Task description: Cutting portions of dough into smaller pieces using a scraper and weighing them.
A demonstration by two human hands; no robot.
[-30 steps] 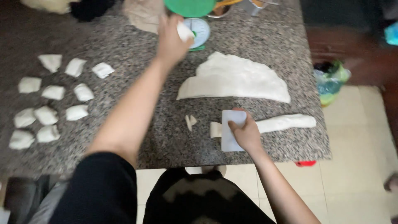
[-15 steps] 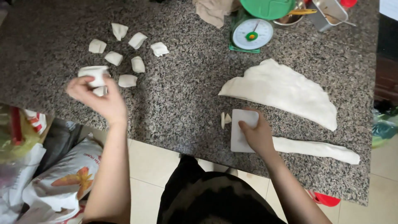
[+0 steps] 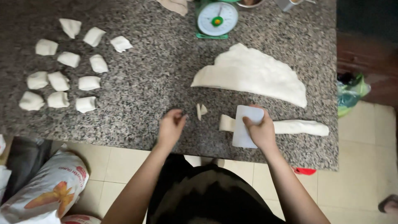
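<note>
While both our forearms reach up from the near edge of the granite counter (image 3: 157, 83), our right hand (image 3: 260, 132) is clamped on a white dough scraper (image 3: 245, 126), thumb across its face, the blade standing over the left part of a long dough roll (image 3: 290, 127) that lies crosswise near the counter's edge. Our left hand (image 3: 171, 126) rests on the stone with fingers loosely curled and holds nothing; its fingertips lie just beside a small cut piece of dough (image 3: 201, 111). Beyond the roll spreads a large flat sheet of dough (image 3: 255, 74), fan-shaped. Farther left, well apart from both hands, a cluster of cut dough portions (image 3: 66, 70) sits in loose rows. At the far edge stands a green kitchen scale (image 3: 216, 18).
</note>
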